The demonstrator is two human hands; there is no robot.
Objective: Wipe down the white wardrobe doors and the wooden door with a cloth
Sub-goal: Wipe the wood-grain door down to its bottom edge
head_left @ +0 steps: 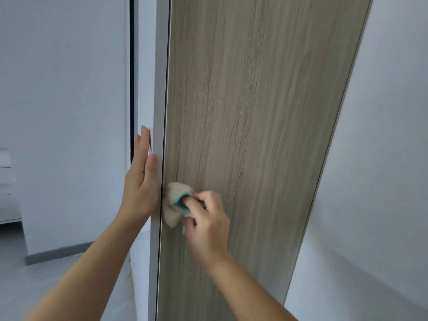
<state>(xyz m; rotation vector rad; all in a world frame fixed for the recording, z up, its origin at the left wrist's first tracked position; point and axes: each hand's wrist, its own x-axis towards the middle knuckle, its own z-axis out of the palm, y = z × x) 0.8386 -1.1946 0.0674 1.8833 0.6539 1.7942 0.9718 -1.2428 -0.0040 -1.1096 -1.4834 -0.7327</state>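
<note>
**Wooden door under the cloth, wardrobe doors unaccounted for**

The beige, teal-trimmed cloth [172, 205] is bunched in the right hand [208, 218], whose fingers are curled round it. It is pressed to the wooden door [254, 112] close to the left margin, low on the visible panel. The door's white edge [159, 89] is steadied by the left hand [141, 181], fingers straight and held together, flat against it. Wiped and unwiped areas cannot be told apart on the grain. The white wardrobe doors cannot be identified here, so their state is unknown.

Grey-brown wood-grain door panel [254, 135], pale white door edge [159, 112], crumpled cream cloth with teal trim [172, 205], bluish-white wall [64, 112], grey skirting board [58, 252]
</note>
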